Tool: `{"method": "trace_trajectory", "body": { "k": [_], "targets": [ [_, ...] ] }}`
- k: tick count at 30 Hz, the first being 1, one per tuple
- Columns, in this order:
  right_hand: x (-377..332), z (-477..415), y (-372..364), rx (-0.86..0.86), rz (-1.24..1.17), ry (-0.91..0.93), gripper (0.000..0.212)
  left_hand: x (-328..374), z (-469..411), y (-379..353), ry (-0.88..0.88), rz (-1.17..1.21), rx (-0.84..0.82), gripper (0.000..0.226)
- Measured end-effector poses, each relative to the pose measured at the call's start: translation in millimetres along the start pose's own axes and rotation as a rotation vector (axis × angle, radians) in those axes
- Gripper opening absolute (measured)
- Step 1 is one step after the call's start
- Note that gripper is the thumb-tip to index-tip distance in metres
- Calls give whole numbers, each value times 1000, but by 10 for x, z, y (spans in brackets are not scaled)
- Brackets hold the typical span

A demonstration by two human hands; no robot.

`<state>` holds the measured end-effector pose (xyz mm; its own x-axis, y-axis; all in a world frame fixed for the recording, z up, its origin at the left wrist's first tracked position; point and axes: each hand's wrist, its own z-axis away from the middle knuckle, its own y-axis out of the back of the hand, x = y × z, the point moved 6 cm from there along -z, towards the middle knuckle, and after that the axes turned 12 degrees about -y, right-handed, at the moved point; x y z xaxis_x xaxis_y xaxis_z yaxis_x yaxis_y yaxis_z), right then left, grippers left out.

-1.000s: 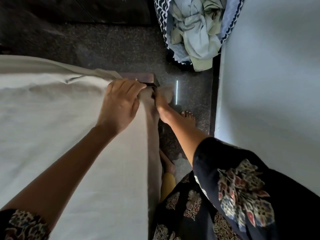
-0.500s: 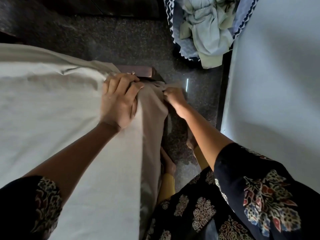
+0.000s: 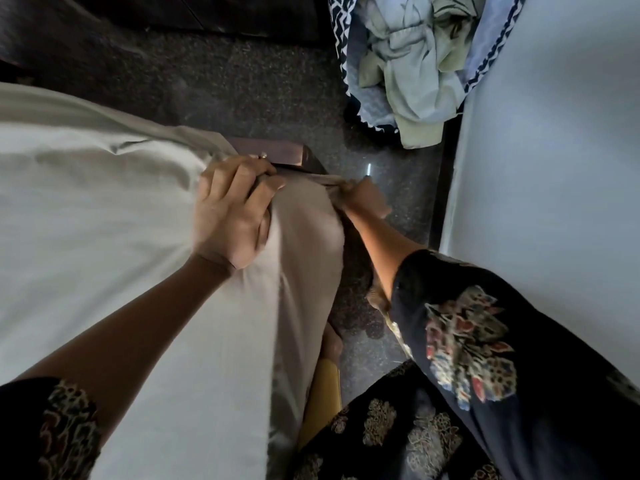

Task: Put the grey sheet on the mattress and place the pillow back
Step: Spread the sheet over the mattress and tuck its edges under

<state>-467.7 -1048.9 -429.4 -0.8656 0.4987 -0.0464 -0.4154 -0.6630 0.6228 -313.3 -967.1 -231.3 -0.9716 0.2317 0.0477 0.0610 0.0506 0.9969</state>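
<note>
One grey sheet (image 3: 86, 202). Two grips: the left grip (image 3: 232, 213) and the right grip (image 3: 363, 199). Two bare feet (image 3: 332, 341), the other half hidden behind the right forearm. One brown wooden bed-frame corner (image 3: 277, 154). One patterned laundry bag (image 3: 337, 36) holding one heap of pale clothes (image 3: 408, 64). One speckled floor (image 3: 242, 98).

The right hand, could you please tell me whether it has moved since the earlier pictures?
Yes. The right hand has moved right, away from the wooden bed corner, gripping the sheet and drawing its corner out.
</note>
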Motion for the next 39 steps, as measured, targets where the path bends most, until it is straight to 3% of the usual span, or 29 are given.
{"method": "trace_trajectory", "body": {
  "k": [4, 7, 10, 14, 15, 19, 24, 29, 32, 35, 37, 39],
  "targets": [
    [368, -118, 184, 155, -251, 81, 24, -2, 12, -22, 6, 2, 13, 34],
    [263, 103, 163, 68, -463, 250, 20, -8, 10, -12, 1, -15, 10, 33],
    [-36, 307, -129, -166, -549, 380, 22, -1, 11, -17, -4, -19, -5, 34],
    [-199, 527, -232, -190, -368, 431, 29, 5, 4, -9, -5, -21, 7, 33],
    [-143, 516, -154, -168, -350, 371, 30, 2, 5, -6, -3, -24, 10, 32],
    [189, 309, 229, 73, -470, 182, 22, -1, 14, -10, 1, -13, 16, 31],
    [435, 224, 276, 146, -406, 275, 18, -3, 17, -15, 4, -8, 16, 31],
    [155, 401, 346, 165, -442, 454, 32, -7, 15, -17, 15, -8, 12, 30],
    [-98, 496, 209, -78, -551, 483, 34, -7, 19, -7, 18, -4, 22, 29],
    [-252, 511, 38, -369, -477, 443, 15, -4, 9, 2, 17, -4, 21, 29],
    [-262, 462, 11, -398, -453, 395, 15, -6, 2, 6, 14, -3, 11, 28],
    [-301, 382, -23, -318, -399, 383, 25, -5, 6, 12, 16, -6, 0, 28]
  ]
}}
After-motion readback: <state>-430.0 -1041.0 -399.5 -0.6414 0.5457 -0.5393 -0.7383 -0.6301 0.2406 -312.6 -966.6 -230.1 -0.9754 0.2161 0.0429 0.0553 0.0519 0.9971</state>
